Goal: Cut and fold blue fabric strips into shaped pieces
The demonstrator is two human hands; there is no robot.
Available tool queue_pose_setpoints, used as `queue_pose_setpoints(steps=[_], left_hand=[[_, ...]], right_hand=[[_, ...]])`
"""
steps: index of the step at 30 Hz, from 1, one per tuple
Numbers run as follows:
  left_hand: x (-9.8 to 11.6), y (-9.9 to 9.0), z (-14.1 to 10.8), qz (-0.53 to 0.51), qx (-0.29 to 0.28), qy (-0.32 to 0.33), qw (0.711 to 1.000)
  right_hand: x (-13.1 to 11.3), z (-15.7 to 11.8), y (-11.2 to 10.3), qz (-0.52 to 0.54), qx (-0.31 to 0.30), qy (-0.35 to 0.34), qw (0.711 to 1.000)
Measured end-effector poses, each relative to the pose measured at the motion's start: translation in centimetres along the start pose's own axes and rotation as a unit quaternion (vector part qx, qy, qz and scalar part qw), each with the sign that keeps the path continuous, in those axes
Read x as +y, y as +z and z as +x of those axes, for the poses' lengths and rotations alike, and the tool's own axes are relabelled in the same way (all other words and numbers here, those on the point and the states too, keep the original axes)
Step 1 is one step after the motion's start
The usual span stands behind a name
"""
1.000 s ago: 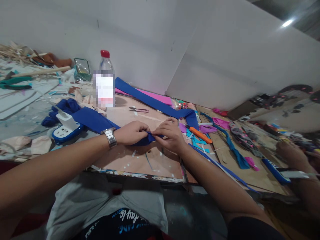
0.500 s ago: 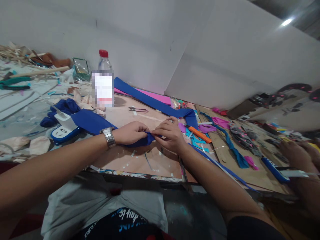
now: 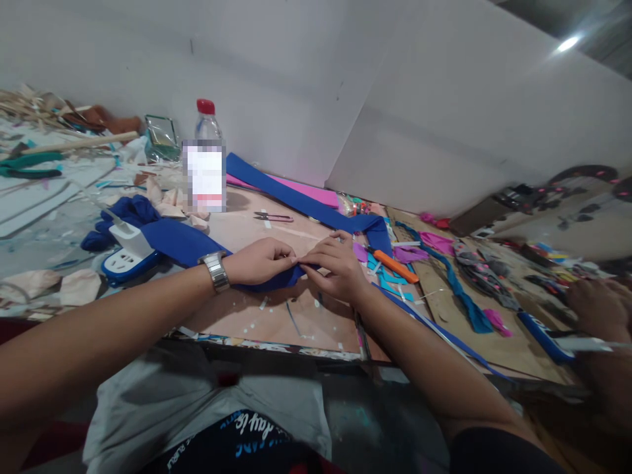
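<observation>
A strip of blue fabric [image 3: 172, 241] runs from the left of the table to my hands. My left hand [image 3: 263, 261], with a metal watch [image 3: 216, 271] at the wrist, pinches the strip near its right end. Close against it, my right hand [image 3: 336, 266] grips the same end between thumb and fingers. The fingertips of both hands nearly meet, and the cloth between them is mostly hidden. Just beyond my hands lies a pair of thread snips [image 3: 273, 217]. To the right of my right hand rests an orange-handled cutter [image 3: 395, 265].
A red-capped bottle [image 3: 206, 128] stands at the back. A white and blue power strip [image 3: 129, 259] sits at the left, near green-handled pliers [image 3: 32, 164]. Another blue strip [image 3: 296, 196] lies along the wall. At far right, another person's hands [image 3: 600, 306] are blurred beside fabric scraps.
My hands stay almost in place, with the left fingers shifting slightly on the blue fabric. The other person's hands at the far right have moved a little.
</observation>
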State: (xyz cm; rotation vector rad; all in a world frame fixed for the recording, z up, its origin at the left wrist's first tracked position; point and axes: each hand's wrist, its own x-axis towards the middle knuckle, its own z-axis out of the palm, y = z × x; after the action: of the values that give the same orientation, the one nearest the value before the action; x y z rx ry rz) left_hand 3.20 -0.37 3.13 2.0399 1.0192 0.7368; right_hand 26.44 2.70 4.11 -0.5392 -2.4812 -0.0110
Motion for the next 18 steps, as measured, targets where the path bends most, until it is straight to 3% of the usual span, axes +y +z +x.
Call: queue_pose_setpoints(steps=[7,18], left_hand=[[0.66,0.17,-0.39,0.109,0.048,0.019,0.993],[0.87,0.55,-0.66,0.223,0.07,0.034,0.972]], right_hand=[[-0.12,0.01,0.19,0.002,0.009,0.018,1.0],[-0.38,-0.13,0.47,-0.002,0.012,0.024,1.0]])
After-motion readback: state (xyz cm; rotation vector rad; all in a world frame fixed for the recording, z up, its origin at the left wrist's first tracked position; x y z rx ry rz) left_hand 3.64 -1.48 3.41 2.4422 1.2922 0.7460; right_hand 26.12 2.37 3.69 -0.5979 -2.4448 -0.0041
